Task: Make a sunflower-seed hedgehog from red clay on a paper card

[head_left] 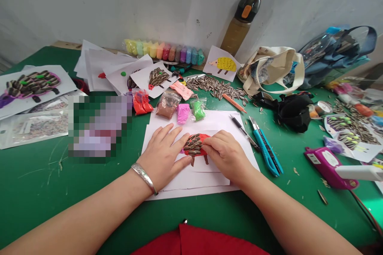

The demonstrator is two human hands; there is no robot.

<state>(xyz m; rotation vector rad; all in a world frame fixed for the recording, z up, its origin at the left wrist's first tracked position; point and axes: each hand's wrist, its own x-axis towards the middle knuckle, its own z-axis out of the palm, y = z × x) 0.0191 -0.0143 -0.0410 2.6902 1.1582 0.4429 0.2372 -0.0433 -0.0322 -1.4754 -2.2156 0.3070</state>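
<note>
Beyond spread left hand (160, 155) and right hand (229, 153) of indiscernible grip, green clay (198, 110) in clear bag (202, 101).

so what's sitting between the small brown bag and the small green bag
In the head view, a pink packet lies between the brown bag and the green bag.

Smooth, matt white paper (197, 182) beneath the fingers (180, 142). Between the fingertips (187, 136), dry-looking striped seeds (194, 144) on smooth red clay-like material (203, 137). Behind the left fingers, a shiny, patterned metal bangle (145, 178). Just beyond the fingers, crinkled, glossy clear plastic bags (168, 104). Right of the fingers, a smooth blue plastic cutter (267, 153); farther right, glossy magenta plastic casing (330, 169). Well beyond, a matt, wrinkled cream cloth bag (277, 56).
</note>
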